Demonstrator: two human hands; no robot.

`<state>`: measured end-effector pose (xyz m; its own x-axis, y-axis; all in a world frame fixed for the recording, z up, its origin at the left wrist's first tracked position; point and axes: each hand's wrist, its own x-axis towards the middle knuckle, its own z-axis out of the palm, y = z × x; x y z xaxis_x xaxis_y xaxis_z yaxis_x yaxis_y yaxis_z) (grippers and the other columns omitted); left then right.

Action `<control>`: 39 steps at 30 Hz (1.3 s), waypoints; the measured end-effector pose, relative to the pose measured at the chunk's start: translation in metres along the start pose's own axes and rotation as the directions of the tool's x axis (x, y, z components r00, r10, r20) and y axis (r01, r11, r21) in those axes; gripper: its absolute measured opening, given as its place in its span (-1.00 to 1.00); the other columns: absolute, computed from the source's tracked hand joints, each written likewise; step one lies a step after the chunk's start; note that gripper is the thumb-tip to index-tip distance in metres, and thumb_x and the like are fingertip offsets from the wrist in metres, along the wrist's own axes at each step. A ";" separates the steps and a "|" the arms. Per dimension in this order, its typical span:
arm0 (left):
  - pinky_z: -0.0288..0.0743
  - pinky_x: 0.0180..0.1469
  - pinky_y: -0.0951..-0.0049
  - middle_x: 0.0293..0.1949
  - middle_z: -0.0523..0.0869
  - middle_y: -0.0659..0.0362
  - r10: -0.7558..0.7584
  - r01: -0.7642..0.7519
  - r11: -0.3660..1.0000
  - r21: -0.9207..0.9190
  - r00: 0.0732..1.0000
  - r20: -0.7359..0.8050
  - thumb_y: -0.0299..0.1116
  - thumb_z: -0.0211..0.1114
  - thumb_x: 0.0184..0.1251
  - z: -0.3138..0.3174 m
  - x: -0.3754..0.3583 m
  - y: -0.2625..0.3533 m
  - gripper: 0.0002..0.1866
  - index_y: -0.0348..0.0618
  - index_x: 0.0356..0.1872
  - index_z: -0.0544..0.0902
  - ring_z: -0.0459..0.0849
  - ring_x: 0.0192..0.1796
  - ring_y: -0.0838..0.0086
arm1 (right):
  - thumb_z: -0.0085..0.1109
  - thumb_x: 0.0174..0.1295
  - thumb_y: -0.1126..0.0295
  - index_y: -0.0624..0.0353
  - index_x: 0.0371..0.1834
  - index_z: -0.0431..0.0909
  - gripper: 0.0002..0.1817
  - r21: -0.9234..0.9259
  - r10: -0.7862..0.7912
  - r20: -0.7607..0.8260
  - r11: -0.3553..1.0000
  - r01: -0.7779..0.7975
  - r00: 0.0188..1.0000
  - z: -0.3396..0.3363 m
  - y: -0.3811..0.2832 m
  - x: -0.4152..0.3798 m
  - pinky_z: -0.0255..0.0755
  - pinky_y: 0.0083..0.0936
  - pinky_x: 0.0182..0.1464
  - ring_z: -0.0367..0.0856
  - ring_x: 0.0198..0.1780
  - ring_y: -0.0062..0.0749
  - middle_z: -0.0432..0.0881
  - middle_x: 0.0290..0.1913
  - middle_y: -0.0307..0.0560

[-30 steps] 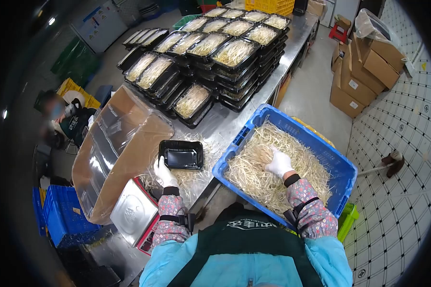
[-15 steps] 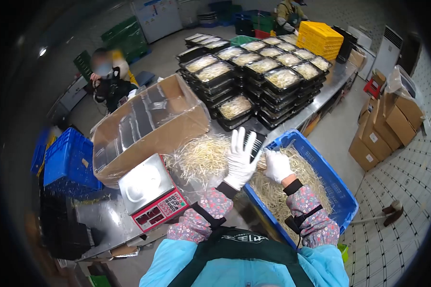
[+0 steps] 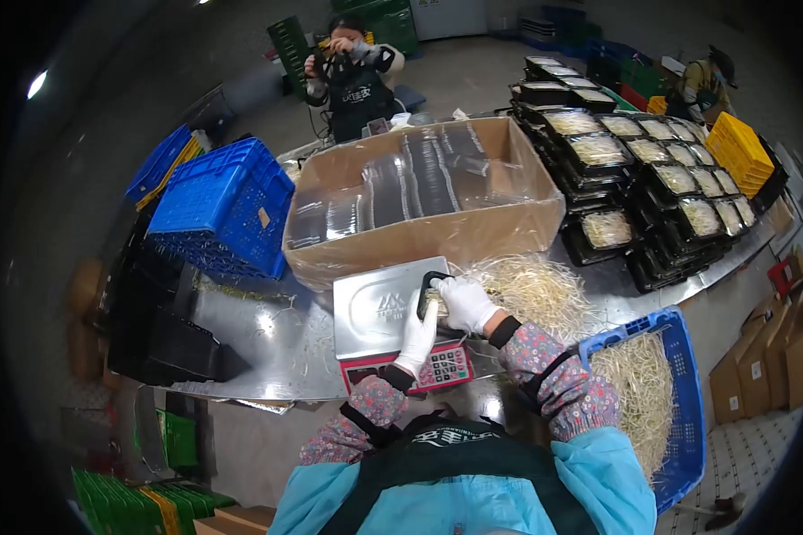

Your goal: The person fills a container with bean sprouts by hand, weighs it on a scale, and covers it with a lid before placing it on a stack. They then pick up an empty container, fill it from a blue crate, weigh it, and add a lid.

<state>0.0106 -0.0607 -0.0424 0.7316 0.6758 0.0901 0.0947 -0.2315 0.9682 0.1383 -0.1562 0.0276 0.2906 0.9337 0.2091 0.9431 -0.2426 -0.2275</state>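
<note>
In white gloves, my left hand (image 3: 417,343) grips a small black plastic tray (image 3: 426,287), held tilted just over the right side of a digital scale (image 3: 379,308) with a steel pan and red keypad. My right hand (image 3: 467,303) is closed at the tray's opening, its fingers pressed to bean sprouts there; its palm side is hidden. A loose pile of bean sprouts (image 3: 540,290) lies on the metal table right of the scale. More bean sprouts (image 3: 629,392) fill a blue crate (image 3: 687,419) at the right.
Behind the scale stands a cardboard box (image 3: 437,236) holding stacked black trays. Filled trays (image 3: 602,152) are stacked at the back right. A blue crate (image 3: 214,214) sits at the left, near black containers (image 3: 165,343). A person (image 3: 357,80) stands across the table; another person (image 3: 705,85) is farther back.
My view has turned left. Both hands have moved from the sprout crate to the scale, bringing the black tray. My right hand has left the crate and now meets the tray.
</note>
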 end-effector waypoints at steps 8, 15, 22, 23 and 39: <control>0.23 0.43 0.10 0.47 0.28 -0.11 0.372 -0.503 0.577 0.644 0.863 0.341 -0.13 0.11 0.42 -0.061 0.037 0.026 -0.31 -0.24 0.48 0.22 0.27 0.47 0.03 | 0.40 -0.04 0.07 0.30 0.37 0.27 -0.09 0.266 -0.033 0.158 0.964 -0.010 0.987 0.038 -0.015 0.055 0.30 -0.18 0.32 0.41 0.30 0.09 0.43 0.26 0.26; 0.29 0.32 -0.20 0.48 0.29 -0.04 0.235 -0.380 0.563 0.734 0.925 0.299 -0.10 0.04 0.47 -0.056 0.035 0.028 -0.41 -0.05 0.46 0.31 0.28 0.48 0.08 | 0.51 -0.16 -0.07 0.15 0.45 0.27 0.07 -0.179 -0.049 0.290 0.978 0.105 0.956 -0.045 0.034 0.016 0.24 -0.14 0.41 0.32 0.42 0.10 0.34 0.40 0.29; 0.16 0.28 -0.48 0.45 0.35 0.01 0.183 -0.202 0.501 0.842 0.975 0.125 -0.06 0.04 0.48 -0.047 0.023 0.034 -0.45 0.01 0.42 0.37 0.28 0.49 0.12 | 0.26 0.16 0.26 0.14 -0.43 0.63 -0.81 0.000 -0.016 0.048 1.000 0.016 0.999 -0.006 0.051 0.001 0.56 -0.09 -0.16 0.69 -0.26 0.09 0.69 -0.38 0.11; 0.16 0.28 -0.48 0.45 0.35 0.01 0.177 -0.185 0.497 0.848 0.978 0.110 -0.06 0.04 0.48 -0.048 0.023 0.030 -0.45 0.01 0.42 0.37 0.28 0.49 0.12 | 0.26 0.16 0.26 0.14 -0.43 0.63 -0.81 0.008 -0.033 0.051 0.999 0.032 0.998 -0.004 0.056 0.001 0.56 -0.09 -0.16 0.69 -0.26 0.09 0.69 -0.38 0.11; 0.23 0.45 0.26 0.34 0.41 -0.31 0.316 -0.212 0.886 0.413 0.927 -0.202 -0.23 0.09 0.53 -0.130 0.027 0.035 -0.39 -0.44 0.43 0.23 0.36 0.42 -0.03 | 0.56 -0.05 0.18 0.16 -0.02 0.69 -0.49 -0.004 0.175 0.214 0.984 -0.179 0.961 -0.012 0.222 -0.089 0.57 -0.28 -0.04 0.71 -0.17 -0.10 0.74 -0.23 0.05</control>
<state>-0.0542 0.0408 0.0246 0.5720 0.6946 0.4363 0.2073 -0.6371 0.7424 0.3237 -0.2969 -0.0300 0.4101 0.9111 -0.0426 0.8767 -0.4066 -0.2571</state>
